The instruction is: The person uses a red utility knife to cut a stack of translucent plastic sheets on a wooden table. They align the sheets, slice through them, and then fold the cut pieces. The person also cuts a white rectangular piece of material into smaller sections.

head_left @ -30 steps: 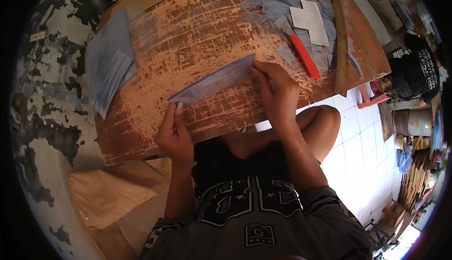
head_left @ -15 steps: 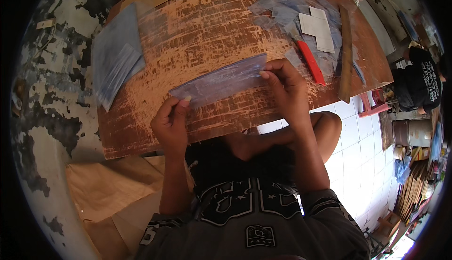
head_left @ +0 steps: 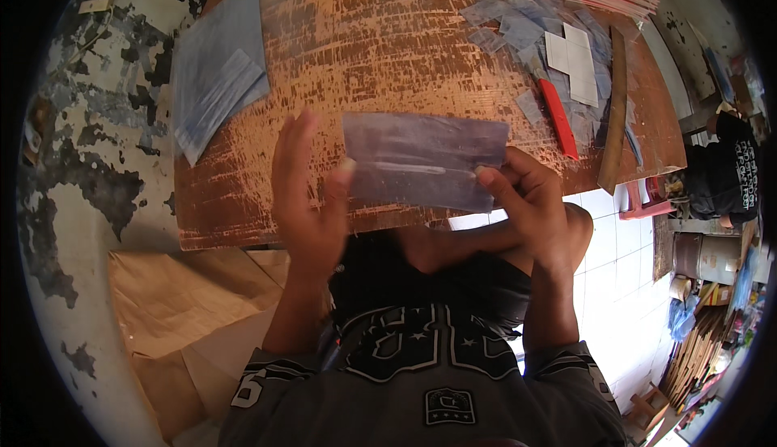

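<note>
Right hand [head_left: 534, 204] is pinching right end of bluish plastic sheet [head_left: 421, 151], thumb on top. I'm holding sheet over near part of scuffed table [head_left: 364, 50]. Left hand [head_left: 312, 212] is standing apart from right, thumb away from fingers, thumb tip at sheet's left edge; can't tell if touching. Red tool [head_left: 558, 119] is lying at right, near white card [head_left: 581, 66].

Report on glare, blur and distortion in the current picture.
In the head view, the white floor tiles are washed out by bright light; in the head view, a pale streak, probably glare, lies on the plastic sheet; in the head view, the left hand looks slightly blurred; in the head view, fisheye distortion bows the table and the rim goes black.
</note>
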Demonstrator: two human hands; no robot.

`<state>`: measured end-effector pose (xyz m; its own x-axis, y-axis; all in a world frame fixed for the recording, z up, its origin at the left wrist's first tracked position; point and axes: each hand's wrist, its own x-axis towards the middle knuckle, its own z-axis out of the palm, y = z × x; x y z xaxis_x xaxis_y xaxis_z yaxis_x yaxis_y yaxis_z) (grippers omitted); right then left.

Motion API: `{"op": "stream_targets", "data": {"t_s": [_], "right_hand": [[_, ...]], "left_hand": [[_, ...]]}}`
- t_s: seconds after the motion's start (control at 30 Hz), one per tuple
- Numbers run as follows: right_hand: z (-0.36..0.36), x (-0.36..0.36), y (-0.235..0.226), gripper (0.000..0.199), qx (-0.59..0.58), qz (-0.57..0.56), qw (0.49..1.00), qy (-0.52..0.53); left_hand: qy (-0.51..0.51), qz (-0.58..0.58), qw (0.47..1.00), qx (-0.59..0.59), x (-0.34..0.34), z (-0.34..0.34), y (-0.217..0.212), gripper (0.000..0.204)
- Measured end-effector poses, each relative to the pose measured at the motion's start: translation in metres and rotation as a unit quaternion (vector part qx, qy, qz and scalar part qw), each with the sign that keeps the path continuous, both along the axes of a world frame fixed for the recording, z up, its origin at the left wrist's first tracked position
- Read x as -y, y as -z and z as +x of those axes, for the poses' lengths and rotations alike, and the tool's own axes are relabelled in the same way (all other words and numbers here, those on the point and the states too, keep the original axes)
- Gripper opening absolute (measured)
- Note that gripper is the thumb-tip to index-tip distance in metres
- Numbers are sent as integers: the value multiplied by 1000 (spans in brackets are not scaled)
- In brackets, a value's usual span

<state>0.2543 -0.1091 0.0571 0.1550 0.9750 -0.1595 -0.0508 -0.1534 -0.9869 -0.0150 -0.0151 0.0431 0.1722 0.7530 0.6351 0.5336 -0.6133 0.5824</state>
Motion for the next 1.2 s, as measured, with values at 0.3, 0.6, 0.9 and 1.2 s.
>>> {"op": "stream_targets", "data": {"t_s": [0.3,0.6,0.9,1.2], "right_hand": [[-36,1,-4,21,-50,47,998,10],[-6,16,-24,26,80,11,991,103],[-8,14,-17,22,2,62,997,46],[50,5,-1,33,18,198,934,298]], "left_hand": [[184,-9,932,-313,17,41,-25,76],[-149,30,971,-183,-37,-27,-25,65],[12,4,957,-291,-13,6,-34,62],[3,-9,972,-234,-36,-31,1,55]]}}
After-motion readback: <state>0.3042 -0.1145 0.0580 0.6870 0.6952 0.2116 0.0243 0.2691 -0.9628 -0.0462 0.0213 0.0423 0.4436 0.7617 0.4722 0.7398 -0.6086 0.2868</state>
